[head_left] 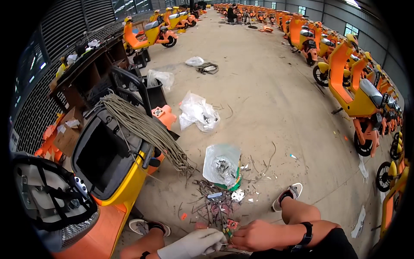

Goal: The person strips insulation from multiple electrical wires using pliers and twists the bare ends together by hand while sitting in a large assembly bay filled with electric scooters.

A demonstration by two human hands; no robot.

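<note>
At the bottom middle, my left hand wears a white glove, its fingers closed in a pinch. My bare right hand, with a black band on the wrist, meets it fingertip to fingertip, also closed. A thin pale strand shows between the fingertips, too small to name. Just beyond them are a small red packet and some green and yellow bits. A pile of dark cable offcuts covers the floor ahead. Behind it stands a bin lined with a clear plastic bag, holding crumpled scraps.
At my left stands a yellow and orange scooter with its storage box open and a bundle of cables draped over it. A lifted seat lies nearby. A plastic bag rests further off. Rows of scooters line the right.
</note>
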